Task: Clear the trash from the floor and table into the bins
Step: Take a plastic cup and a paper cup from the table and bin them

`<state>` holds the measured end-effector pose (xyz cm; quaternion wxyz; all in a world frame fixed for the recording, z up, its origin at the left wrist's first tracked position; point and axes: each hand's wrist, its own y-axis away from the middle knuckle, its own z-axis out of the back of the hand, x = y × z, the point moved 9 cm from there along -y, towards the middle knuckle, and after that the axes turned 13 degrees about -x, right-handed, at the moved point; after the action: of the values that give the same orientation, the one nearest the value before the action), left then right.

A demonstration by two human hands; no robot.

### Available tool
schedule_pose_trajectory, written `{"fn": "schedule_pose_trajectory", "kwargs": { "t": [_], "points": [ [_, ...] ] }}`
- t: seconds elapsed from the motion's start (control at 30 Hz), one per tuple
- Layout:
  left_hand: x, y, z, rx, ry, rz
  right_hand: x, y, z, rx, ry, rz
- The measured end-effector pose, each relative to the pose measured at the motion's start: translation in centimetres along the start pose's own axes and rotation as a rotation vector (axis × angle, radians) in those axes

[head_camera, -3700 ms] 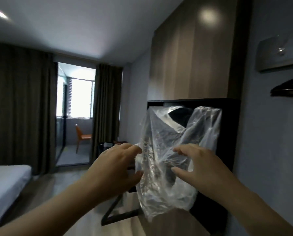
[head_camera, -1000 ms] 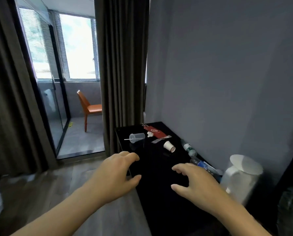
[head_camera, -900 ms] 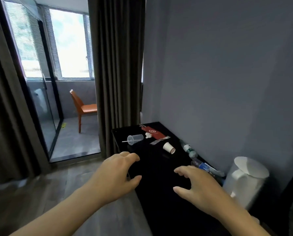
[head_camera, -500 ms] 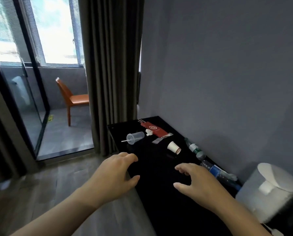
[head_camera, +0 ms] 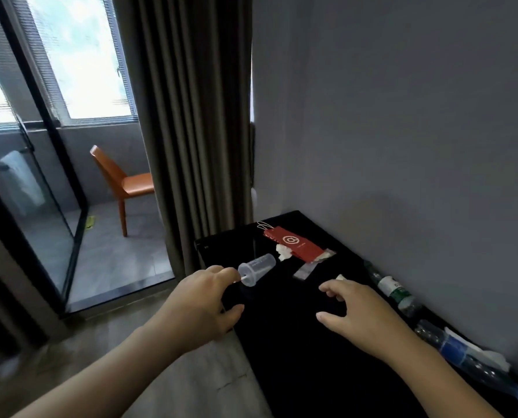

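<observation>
A black table point(head_camera: 296, 342) against the grey wall carries litter. A clear plastic cup point(head_camera: 256, 269) with a straw lies on its side near the left edge. Behind it are a red paper bag point(head_camera: 293, 243), a crumpled white tissue point(head_camera: 283, 251) and a clear wrapper point(head_camera: 304, 271). Two plastic bottles lie along the wall, one with a green label point(head_camera: 394, 292), one with a blue label point(head_camera: 462, 354). My left hand point(head_camera: 202, 303) hovers with loosely curled fingers just left of the cup's straw. My right hand point(head_camera: 357, 312) is spread open above the table, hiding most of a small paper cup point(head_camera: 340, 277).
Brown curtains point(head_camera: 191, 116) hang behind the table's far corner. A glass sliding door point(head_camera: 40, 182) opens onto a balcony with an orange chair point(head_camera: 122, 185). Wooden floor point(head_camera: 191, 381) lies left of the table. White paper point(head_camera: 483, 354) sits by the wall.
The clear plastic bag I held earlier is gone from my hands. I have walked up to the table; both empty hands now reach over it, the left close to the plastic cup.
</observation>
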<state>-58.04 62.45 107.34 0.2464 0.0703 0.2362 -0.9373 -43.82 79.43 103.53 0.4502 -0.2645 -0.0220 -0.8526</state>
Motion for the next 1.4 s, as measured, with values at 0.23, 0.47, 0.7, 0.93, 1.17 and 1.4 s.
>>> {"fn": "schedule_pose_trajectory", "kwargs": {
  "t": [0.23, 0.47, 0.7, 0.93, 1.17, 1.4],
  "points": [
    [4.7, -6.9, -4.9, 0.065, 0.052, -0.045, -1.7, -6.2, -3.3, 0.031, 0.024, -0.105],
    [10.2, -14.8, -8.5, 0.104, 0.111, -0.152, -2.8, -11.8, -6.1, -0.010, 0.009, -0.269],
    [14.7, -20.0, -13.4, 0.223, 0.149, -0.231, -4.2, -14.4, -8.5, -0.056, 0.016, -0.446],
    [16.0, -23.4, -18.2, 0.292, 0.186, -0.286, -6.7, -16.6, -11.2, -0.051, 0.047, -0.574],
    [16.6, -26.8, -23.7, 0.364, 0.181, -0.269, -12.1, -20.0, -12.6, -0.025, 0.053, -0.672],
    [15.9, -30.1, -31.1, 0.471, 0.112, -0.249, -20.6, -22.5, -15.5, 0.002, 0.094, -0.769]
  ]
}}
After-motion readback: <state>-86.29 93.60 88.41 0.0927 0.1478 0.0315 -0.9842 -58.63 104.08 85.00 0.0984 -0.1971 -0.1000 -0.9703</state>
